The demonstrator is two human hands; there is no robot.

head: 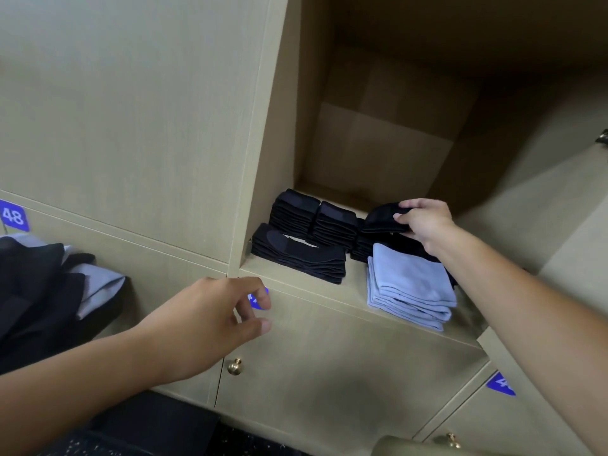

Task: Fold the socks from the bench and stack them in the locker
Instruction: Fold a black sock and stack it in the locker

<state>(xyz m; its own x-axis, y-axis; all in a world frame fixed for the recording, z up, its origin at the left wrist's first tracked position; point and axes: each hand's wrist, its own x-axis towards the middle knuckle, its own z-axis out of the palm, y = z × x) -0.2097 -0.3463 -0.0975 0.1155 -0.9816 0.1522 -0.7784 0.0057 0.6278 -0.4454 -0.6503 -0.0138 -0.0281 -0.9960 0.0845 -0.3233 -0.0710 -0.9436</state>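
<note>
Right hand (424, 225) is inside the open locker (378, 143), fingers (403, 218) pinching a folded black sock (383, 220) just above the rear-right black stack (363, 246); can't tell if it touches that stack. Left hand (210, 324) hangs in front of the lower locker door (329, 373), holding nothing, its fingers loosely curled, thumb apart from the rest. It partly covers a blue number tag (255, 301).

Locker shelf (355, 294) contents:
- front left: flat pile of long black socks (296, 258), lying lengthwise
- behind it: two tidy black folded stacks (312, 218), side by side, touching
- front right: light blue folded stack (408, 287), near the shelf's front edge, partly under the right forearm

Far left: loose heap of unfolded black and light blue socks (49, 284), sitting below a blue tag reading 48 (13, 216). What the heap rests on is out of view.

Brass knob (234, 366) on the lower door, just below the left wrist. A second blue tag (500, 385) shows lower right, number cut off.
</note>
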